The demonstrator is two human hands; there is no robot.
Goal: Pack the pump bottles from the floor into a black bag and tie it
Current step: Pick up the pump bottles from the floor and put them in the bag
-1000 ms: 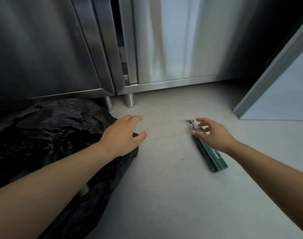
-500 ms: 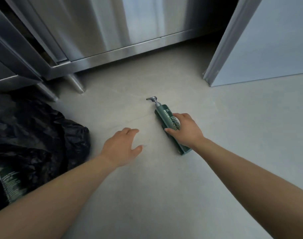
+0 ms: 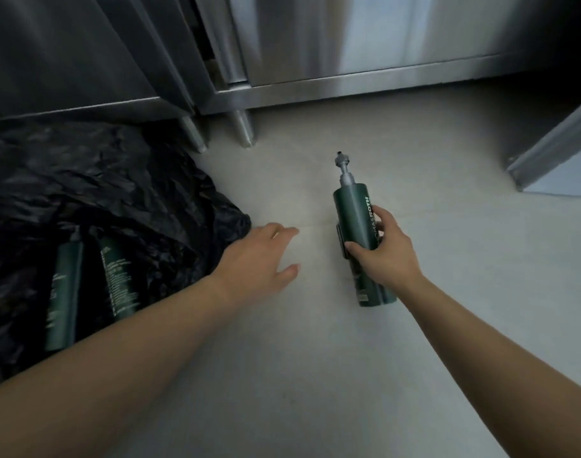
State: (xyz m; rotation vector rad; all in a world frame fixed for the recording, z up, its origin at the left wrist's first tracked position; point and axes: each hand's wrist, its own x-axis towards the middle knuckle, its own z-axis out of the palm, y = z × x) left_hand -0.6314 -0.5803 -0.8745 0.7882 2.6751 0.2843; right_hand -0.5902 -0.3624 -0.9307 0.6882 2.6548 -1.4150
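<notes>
Right hand point(image 3: 385, 256) grips green pump bottle point(image 3: 352, 213), fingers curled round its body; bottle right of black bag point(image 3: 133, 193). Left hand point(image 3: 256, 259) fingers spread wide, empty, beside bag edge.

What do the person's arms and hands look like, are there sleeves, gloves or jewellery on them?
Both are bare. The left forearm and right forearm show no sleeve as far as the frame reaches, and no watch or bracelet at either wrist. The left hand and right hand wear no gloves. A small pale glint on one left finger might be a ring, but it is too blurred to tell.
</notes>
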